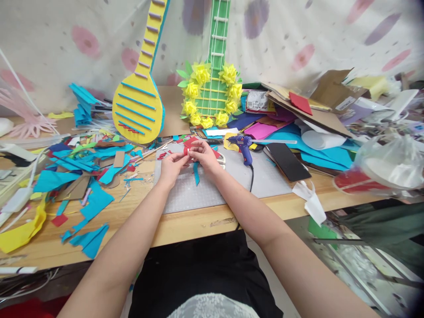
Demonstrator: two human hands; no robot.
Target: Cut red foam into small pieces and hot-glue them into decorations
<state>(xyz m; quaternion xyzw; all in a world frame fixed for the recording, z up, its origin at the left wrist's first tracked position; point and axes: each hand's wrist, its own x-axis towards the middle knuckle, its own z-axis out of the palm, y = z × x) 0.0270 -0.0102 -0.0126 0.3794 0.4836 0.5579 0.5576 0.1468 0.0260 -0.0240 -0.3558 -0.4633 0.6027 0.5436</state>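
Observation:
Over the grey cutting mat, my left hand and my right hand meet with fingertips pinched together. Between them is a small piece of red paper, partly covered by my fingers. A blue paper strip lies or hangs just below my fingertips; I cannot tell which. White-handled scissors rest beside my right hand, their blades hidden. To the right, a blue hot glue gun lies on the mat with a clear glue stick in its back.
A yellow paper guitar and a green one with yellow paper flowers lean at the back. Blue scraps cover the left side. A black phone, stacked cardboard and a plastic-wrapped cup sit on the right.

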